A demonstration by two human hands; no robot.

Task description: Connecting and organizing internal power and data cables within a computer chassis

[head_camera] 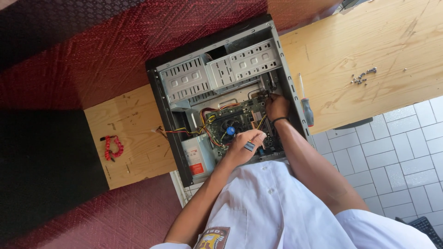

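Motherboard (pixel 240 121): rigid, fragile; best gripped by edges.
Left hand (pixel 246 145): pinching small blue connector (pixel 249 146).
Right hand (pixel 277 107): fingers curled inside computer case (pixel 288 78); grip unclear.

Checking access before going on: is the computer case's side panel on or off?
Off: the computer case lies open, with the motherboard and drive bays exposed.
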